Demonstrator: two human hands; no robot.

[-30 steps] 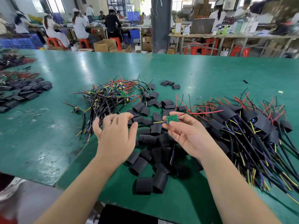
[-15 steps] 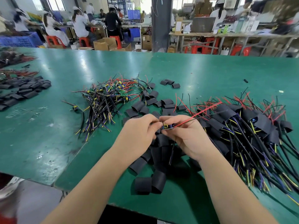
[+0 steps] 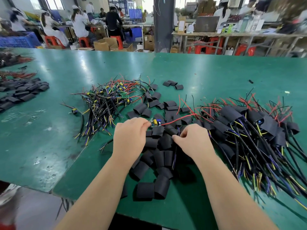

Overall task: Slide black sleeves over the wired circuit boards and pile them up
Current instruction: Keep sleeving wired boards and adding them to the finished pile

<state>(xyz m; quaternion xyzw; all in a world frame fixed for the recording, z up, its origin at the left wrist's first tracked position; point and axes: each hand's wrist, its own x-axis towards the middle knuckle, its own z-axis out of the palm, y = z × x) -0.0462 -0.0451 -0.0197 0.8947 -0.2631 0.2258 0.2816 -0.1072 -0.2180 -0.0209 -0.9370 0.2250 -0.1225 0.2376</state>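
Head, left hand pinching circuit board edge

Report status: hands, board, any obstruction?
Left hand pinches bare circuit board, not yet sleeved. Right hand curled at loose sleeves, grip unclear. Red wire trails toward finished pile; nothing blocking.

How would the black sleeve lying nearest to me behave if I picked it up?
The black sleeve is probably light and floppy: it lies pressed flat like thin tubing. Being flat, it should hardly roll. Its matte surface likely gives fair grip.
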